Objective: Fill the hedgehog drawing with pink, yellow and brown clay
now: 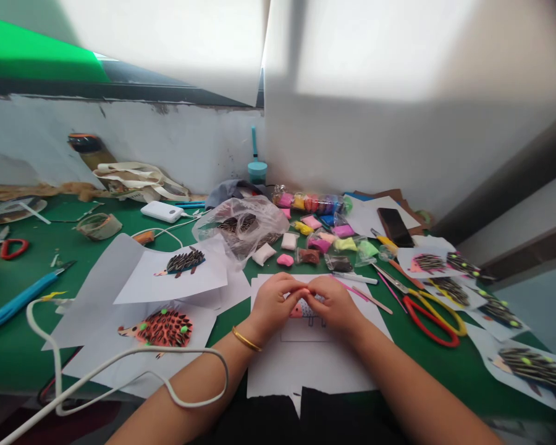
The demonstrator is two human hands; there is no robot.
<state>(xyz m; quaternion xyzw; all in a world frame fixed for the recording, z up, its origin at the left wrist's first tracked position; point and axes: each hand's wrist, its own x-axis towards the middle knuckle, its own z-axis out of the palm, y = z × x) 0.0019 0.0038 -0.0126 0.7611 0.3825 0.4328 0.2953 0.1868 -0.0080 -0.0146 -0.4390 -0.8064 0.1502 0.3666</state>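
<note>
My left hand (276,304) and my right hand (332,305) meet at the fingertips over a white sheet of paper (306,371). Both are closed, fingers pinched together; whatever lies between them is too small or hidden to make out. Beneath them, partly covered, is a hedgehog drawing (311,309) with a pink face and short outlined legs. Just beyond the hands lies a small lump of pink clay (285,260). Packets of brown clay (308,256) and dark clay (339,264) are close by, along with a white pen (356,278).
Finished hedgehog pictures lie left (167,326) and right (532,368). A plastic bag of dark seeds (241,225) sits behind. To the right are red-and-yellow scissors (433,318) and a phone (395,227). A white cable (120,355) loops across my left forearm; a blue craft knife (23,300) lies far left.
</note>
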